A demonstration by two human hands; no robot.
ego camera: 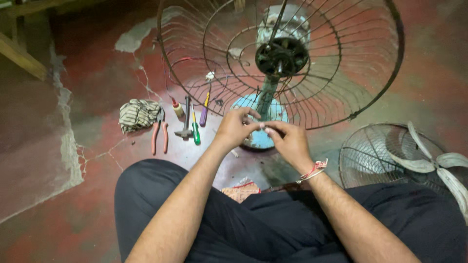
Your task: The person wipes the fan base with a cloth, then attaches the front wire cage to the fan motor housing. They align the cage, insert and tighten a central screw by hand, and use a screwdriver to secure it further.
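My left hand (pixel 235 127) and my right hand (pixel 289 140) meet fingertip to fingertip in front of me, pinching something small that I cannot make out. Just beyond them stands a table fan with a light blue round base (pixel 245 103) and post. Its rear wire guard (pixel 312 73) is bare, with the dark motor hub (pixel 282 56) at the middle. A red and white thread is tied around my right wrist. I sit cross-legged in dark trousers.
Tools lie on the red cracked floor to the left: pliers with orange handles (pixel 159 135), a hammer (pixel 185 122), a green screwdriver (pixel 195 130), a purple screwdriver (pixel 204 113) and a striped rag (pixel 139 114). A loose front guard (pixel 370 156) and white fan blades (pixel 438 163) lie at right.
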